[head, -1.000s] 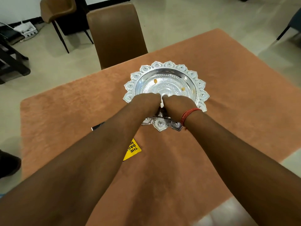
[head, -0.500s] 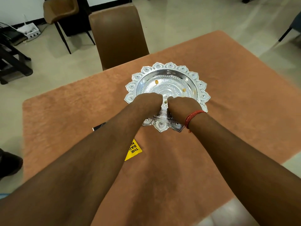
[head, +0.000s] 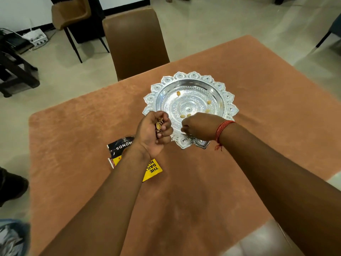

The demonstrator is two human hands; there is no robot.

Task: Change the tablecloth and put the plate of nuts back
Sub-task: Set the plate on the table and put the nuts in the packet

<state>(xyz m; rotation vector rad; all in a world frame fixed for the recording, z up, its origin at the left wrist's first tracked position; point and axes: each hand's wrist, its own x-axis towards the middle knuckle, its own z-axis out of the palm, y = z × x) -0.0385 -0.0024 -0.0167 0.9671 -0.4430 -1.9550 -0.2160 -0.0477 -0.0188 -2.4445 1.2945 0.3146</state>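
Hands apart now, no longer pressed together. Left hand [head: 156,133] clenched on nut shells, right hand [head: 198,127] pinching low, contents hidden. Silver plate [head: 228,97] on orange tablecloth [head: 203,191] holding few nuts [head: 209,102]. Cloth on; refilling probably left.

Packet [head: 120,146] part hidden under left forearm [head: 110,191]; right hand [head: 199,126] fingers unseen.

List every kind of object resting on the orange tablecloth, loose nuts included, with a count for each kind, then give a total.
Silver plate: 1
Loose nuts in the plate: 5
Black-and-yellow packet: 1
Total: 7
Shells held in the left hand are not counted.
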